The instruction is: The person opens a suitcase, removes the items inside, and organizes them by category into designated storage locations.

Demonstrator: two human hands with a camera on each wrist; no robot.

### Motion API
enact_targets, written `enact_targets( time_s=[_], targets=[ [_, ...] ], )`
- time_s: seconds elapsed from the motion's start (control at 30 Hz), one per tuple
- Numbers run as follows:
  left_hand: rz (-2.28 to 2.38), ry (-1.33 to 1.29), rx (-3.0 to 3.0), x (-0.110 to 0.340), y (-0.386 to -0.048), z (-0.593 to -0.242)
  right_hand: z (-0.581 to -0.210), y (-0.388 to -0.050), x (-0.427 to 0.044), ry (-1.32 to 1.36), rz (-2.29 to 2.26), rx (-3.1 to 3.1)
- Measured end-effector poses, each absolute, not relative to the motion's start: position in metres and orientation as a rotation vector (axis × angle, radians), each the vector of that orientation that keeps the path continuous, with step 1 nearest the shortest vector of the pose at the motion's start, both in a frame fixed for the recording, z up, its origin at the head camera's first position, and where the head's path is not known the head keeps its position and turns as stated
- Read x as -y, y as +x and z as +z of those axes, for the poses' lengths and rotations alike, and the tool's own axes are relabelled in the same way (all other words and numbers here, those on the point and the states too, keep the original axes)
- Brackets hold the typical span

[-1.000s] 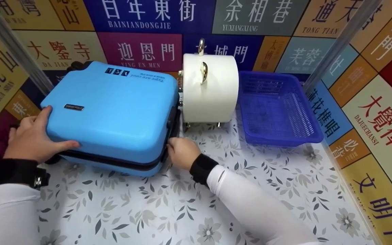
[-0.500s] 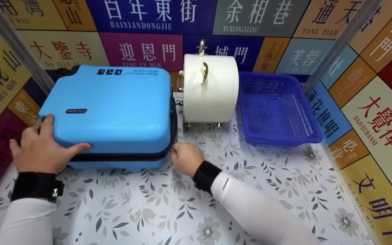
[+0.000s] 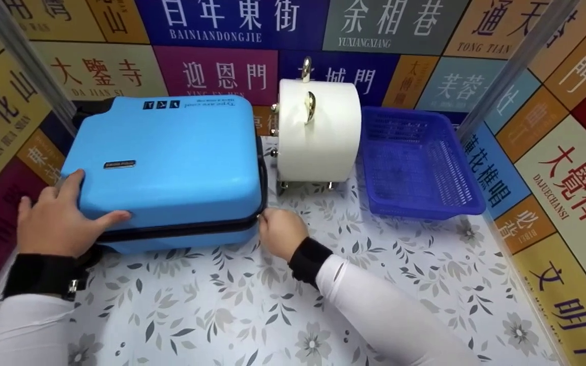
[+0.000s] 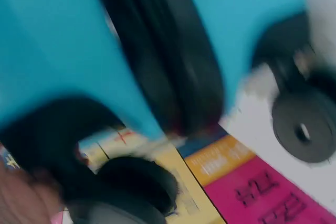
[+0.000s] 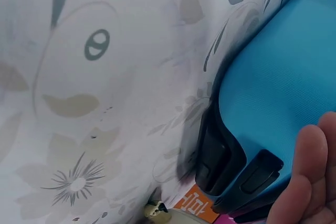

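Turned since the earlier frames is the blue suitcase (image 3: 181,157), its near edge now being shown more nearly level, and a wider gap has been opened between it and the white drum-shaped case (image 3: 319,142).

From the head, the suitcase is seen lying on the floral counter (image 3: 242,315), between the hands and just beyond them. The left hand (image 3: 56,221) is spread wide against its near corner, the thumb being laid along the front edge and the fingers being placed at the end. By the right hand (image 3: 283,234), curled narrow, a pinch is made at the opposite end of the dark seam (image 3: 181,229); the exact part held is hidden. Beyond the right hand, the white case is set, and farther to that hand's right a purple basket (image 3: 420,209) is placed. Black bands (image 3: 44,274) are worn on both wrists.

From the left wrist, much is blurred: dark wheels (image 4: 304,124) are shown at the suitcase's end, with part of the left hand seen beside one wheel's mount.

From the right wrist, the suitcase's blue side is seen just beside the right hand's fingers (image 5: 310,182), black fittings (image 5: 257,171) being placed near the fingertips; what is pinched cannot be told.
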State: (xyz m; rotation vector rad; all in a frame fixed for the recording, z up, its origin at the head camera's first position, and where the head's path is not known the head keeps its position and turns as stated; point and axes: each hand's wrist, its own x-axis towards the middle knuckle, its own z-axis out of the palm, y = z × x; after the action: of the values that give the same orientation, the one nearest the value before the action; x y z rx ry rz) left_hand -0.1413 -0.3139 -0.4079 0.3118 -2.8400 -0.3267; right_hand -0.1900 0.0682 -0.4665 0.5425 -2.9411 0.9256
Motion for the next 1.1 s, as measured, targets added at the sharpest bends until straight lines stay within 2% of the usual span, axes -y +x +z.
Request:
enact_targets(
  time_s=[0.33,0.6,1.1],
  targets=[
    [-0.273,0.389,2.803,0.297,-0.134,-0.411,-0.462,-0.207,-0.067,0.435,0.916,3.020],
    [-0.265,0.475,2.826,0.282,-0.132,-0.409,-0.463,-0.204,-0.053,0.549,0.825,2.956],
    [-0.240,0.534,2.859,0.259,-0.124,-0.406,-0.461,-0.209,-0.038,0.553,0.835,3.050]
  ],
)
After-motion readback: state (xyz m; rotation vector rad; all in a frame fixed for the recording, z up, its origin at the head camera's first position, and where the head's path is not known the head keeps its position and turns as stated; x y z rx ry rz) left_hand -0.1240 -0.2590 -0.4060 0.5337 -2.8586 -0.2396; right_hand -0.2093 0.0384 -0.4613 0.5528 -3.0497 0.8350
